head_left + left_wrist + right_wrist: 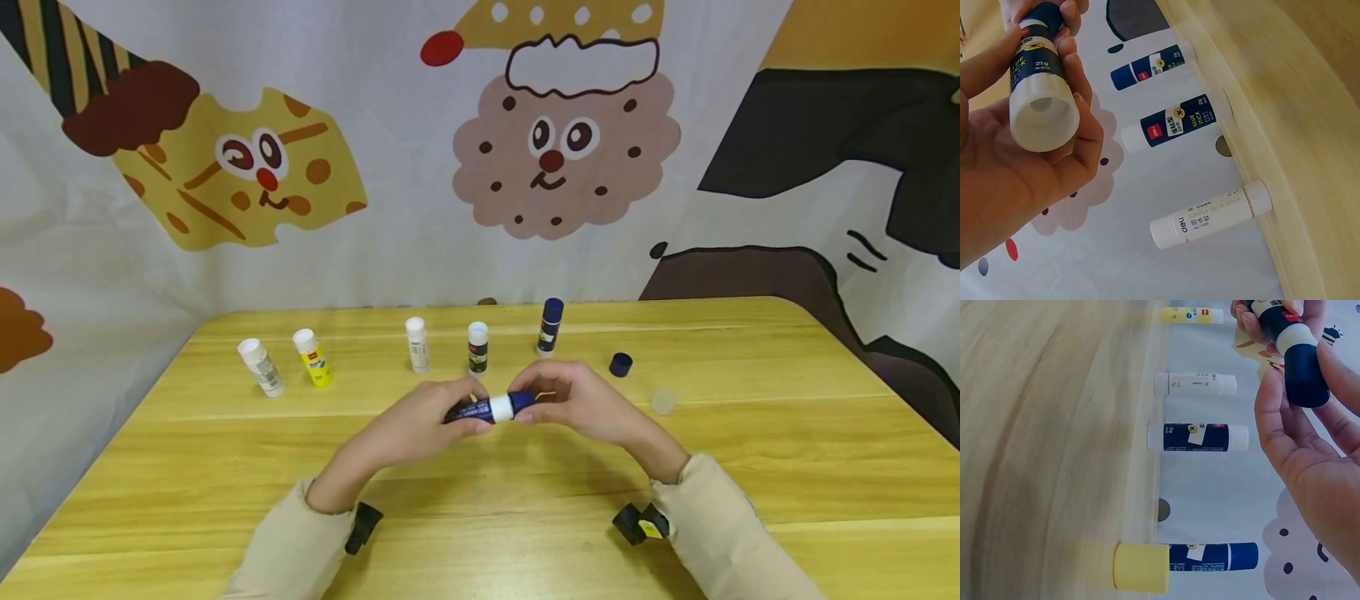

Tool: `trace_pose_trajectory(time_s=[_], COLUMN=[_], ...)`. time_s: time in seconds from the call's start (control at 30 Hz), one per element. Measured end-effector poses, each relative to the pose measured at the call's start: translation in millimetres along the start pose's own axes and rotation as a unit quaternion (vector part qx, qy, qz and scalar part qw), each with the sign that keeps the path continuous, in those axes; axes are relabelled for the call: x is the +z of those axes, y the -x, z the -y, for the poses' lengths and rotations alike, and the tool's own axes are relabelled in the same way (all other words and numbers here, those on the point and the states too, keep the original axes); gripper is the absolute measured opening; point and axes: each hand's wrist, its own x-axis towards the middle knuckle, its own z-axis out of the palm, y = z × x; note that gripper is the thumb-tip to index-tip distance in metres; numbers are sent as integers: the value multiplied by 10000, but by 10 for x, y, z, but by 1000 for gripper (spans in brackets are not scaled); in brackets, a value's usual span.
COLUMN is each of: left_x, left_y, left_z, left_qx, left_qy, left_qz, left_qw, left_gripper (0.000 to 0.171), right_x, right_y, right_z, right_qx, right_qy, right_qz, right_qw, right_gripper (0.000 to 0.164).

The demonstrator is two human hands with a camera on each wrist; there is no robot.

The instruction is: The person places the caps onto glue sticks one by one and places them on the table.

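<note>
Above the middle of the table, my left hand (423, 421) grips the dark blue body of a glue stick (474, 411), its white base end facing the left wrist camera. My right hand (577, 402) pinches the dark blue cap (1047, 15) at the other end between thumb and fingers. A white band (1295, 337) shows between body and cap. The glue stick lies nearly level between the hands. Behind it stand a dark glue stick with a white cap (477, 346) and one with a blue cap (551, 327).
A white glue stick (417, 345) stands further left, then a yellow one (312, 358) and another white one (262, 367). To the right lie a loose dark blue cap (620, 364) and a pale translucent cap (663, 401). A printed cloth (405, 250) hangs behind the wooden table (480, 533).
</note>
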Motion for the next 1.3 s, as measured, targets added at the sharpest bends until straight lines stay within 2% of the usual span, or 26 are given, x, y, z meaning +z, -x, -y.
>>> trace_pose_trajectory(time_s=[0.33, 1.3], left_x=[-2, -2], left_y=[10, -6], left_z=[-11, -1], left_qx=[-173, -219], left_qy=[30, 44], left_qz=[-41, -195], left_qw=[9998, 9996], left_gripper=[19, 20], right_x=[-16, -18], right_y=[18, 5], right_z=[8, -30], right_qx=[-125, -270], right_qy=[-93, -427], right_qz=[156, 230], right_qw=[9998, 9985], right_gripper=[26, 26])
